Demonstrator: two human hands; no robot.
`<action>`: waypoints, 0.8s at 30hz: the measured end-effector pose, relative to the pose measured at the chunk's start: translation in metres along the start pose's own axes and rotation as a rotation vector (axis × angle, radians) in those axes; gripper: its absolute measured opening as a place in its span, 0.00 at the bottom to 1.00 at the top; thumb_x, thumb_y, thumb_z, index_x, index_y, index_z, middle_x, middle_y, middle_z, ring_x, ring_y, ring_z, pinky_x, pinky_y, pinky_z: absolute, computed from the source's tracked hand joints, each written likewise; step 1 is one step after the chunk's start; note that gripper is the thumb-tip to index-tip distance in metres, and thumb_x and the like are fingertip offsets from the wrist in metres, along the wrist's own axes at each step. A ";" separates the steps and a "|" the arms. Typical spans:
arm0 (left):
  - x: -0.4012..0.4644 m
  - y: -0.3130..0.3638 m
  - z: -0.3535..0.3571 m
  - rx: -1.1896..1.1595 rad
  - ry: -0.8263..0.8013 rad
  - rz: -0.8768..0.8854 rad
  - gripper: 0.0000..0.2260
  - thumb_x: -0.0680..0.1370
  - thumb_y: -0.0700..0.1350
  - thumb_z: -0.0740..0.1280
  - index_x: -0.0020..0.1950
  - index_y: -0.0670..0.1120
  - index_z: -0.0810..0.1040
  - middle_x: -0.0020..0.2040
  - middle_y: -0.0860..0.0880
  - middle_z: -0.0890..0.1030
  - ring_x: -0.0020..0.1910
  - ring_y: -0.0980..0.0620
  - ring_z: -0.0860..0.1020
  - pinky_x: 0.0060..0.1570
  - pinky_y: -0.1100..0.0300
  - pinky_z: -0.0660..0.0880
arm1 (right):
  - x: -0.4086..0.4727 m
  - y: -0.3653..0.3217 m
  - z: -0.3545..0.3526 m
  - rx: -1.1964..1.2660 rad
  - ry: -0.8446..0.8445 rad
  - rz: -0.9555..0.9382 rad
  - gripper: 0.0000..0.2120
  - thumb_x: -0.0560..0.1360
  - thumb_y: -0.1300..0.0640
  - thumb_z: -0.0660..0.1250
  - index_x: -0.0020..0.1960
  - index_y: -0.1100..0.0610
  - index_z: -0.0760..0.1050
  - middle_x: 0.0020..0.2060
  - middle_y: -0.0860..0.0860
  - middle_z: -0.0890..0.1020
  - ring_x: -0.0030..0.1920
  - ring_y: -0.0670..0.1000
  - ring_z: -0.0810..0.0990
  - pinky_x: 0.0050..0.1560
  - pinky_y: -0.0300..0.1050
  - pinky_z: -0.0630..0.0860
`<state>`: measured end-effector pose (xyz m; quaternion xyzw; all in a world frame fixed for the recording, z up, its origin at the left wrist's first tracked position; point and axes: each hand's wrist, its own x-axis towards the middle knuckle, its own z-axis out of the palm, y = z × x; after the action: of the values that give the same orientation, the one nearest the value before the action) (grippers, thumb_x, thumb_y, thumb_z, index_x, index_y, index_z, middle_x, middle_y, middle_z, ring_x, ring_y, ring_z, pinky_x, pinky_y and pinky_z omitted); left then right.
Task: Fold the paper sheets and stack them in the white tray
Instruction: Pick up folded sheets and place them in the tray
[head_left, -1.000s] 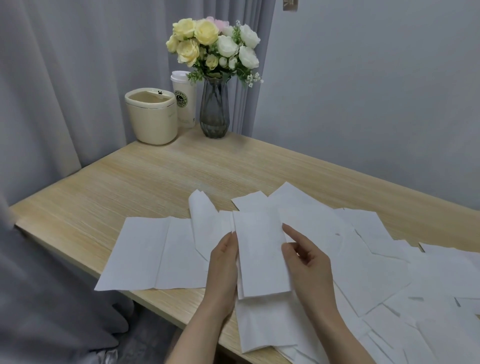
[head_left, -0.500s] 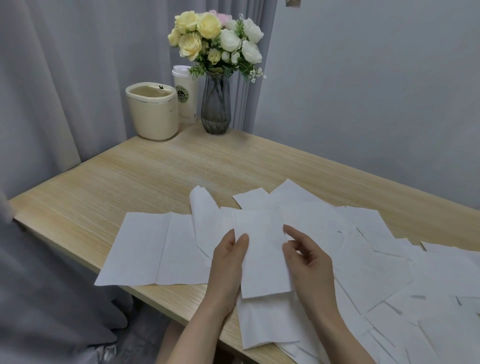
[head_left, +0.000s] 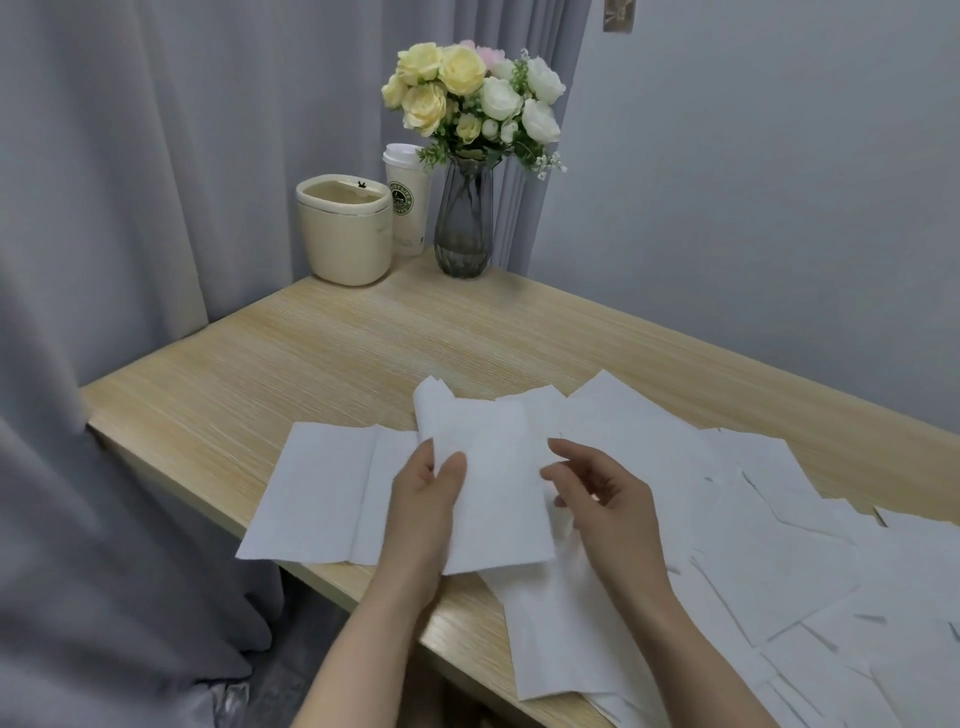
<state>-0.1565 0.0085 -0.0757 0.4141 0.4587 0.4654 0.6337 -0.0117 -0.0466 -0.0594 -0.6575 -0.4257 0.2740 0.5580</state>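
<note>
- I see the folded sheet (head_left: 493, 499) held up just above the counter (head_left: 363, 353), its long axis running away from me, near end toward my body and far end toward the vase (head_left: 463, 223).
- My left hand (head_left: 423, 514) has it: the thumb lies on top of the sheet's left edge and the other fingers (head_left: 422, 457) sit behind that edge, so I judge it a pinch along the left long side.
- My right hand (head_left: 602, 499) is just off the sheet's right edge, fingers loosely spread and slightly curled, holding nothing; I cannot tell whether a fingertip brushes the paper.
- So the sheet lies between both hands, directly left of the right fingers, and the right hand is the free one nearest the loose edge.
- I judge the next move to turn on that right edge: bringing it across the long axis, or pressing the crease flat.
- An open sheet (head_left: 322, 499) lies flat to the left, partly over the counter's near edge; the loose pile of sheets (head_left: 779, 545) spreads to the right.
- I see no white tray here, so I cannot say which way the stacking goes.
</note>
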 end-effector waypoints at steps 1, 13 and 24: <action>0.003 0.004 -0.009 -0.011 0.048 0.005 0.08 0.82 0.40 0.61 0.55 0.48 0.80 0.50 0.47 0.85 0.46 0.48 0.83 0.46 0.52 0.79 | 0.004 0.000 0.004 -0.024 0.004 -0.006 0.11 0.75 0.61 0.69 0.51 0.46 0.81 0.40 0.45 0.83 0.41 0.43 0.78 0.45 0.38 0.73; 0.019 0.022 -0.071 -0.008 0.266 0.007 0.08 0.83 0.41 0.60 0.52 0.50 0.78 0.49 0.47 0.83 0.45 0.47 0.81 0.43 0.53 0.75 | 0.045 0.000 0.059 -0.473 -0.334 0.037 0.32 0.73 0.47 0.70 0.73 0.47 0.61 0.62 0.43 0.75 0.68 0.46 0.63 0.63 0.43 0.54; 0.019 0.023 -0.065 -0.011 0.252 -0.019 0.08 0.83 0.41 0.60 0.53 0.47 0.79 0.48 0.48 0.83 0.45 0.48 0.81 0.40 0.55 0.75 | 0.070 0.002 0.082 -0.600 -0.303 0.061 0.34 0.70 0.44 0.72 0.71 0.48 0.65 0.61 0.45 0.75 0.67 0.48 0.66 0.63 0.48 0.55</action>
<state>-0.2210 0.0386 -0.0733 0.3448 0.5358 0.5103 0.5776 -0.0454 0.0545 -0.0721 -0.7567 -0.5457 0.2476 0.2615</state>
